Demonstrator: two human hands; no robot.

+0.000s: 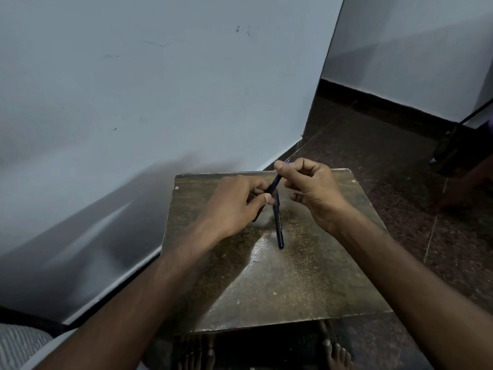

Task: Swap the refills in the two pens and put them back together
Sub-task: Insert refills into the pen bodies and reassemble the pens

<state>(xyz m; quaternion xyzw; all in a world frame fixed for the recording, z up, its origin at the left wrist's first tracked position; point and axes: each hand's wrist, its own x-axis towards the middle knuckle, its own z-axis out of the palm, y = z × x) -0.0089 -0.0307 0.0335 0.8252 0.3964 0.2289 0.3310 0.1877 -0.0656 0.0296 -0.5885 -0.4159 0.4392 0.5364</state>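
Observation:
A dark blue pen (279,228) lies on the worn brown table (306,276), running from under my hands toward me. A second dark pen (274,184) is held tilted above the table between both hands. My left hand (234,204) grips its lower end with thumb and fingers. My right hand (309,182) pinches its upper end, where a small blue tip shows between thumb and forefinger. Whether that pen is in one piece is hidden by the fingers.
A pale wall rises right behind and left of the small table. Dark speckled floor lies to the right. My bare feet (336,353) show under the table's near edge. A dark object with a rod (458,145) stands at the far right.

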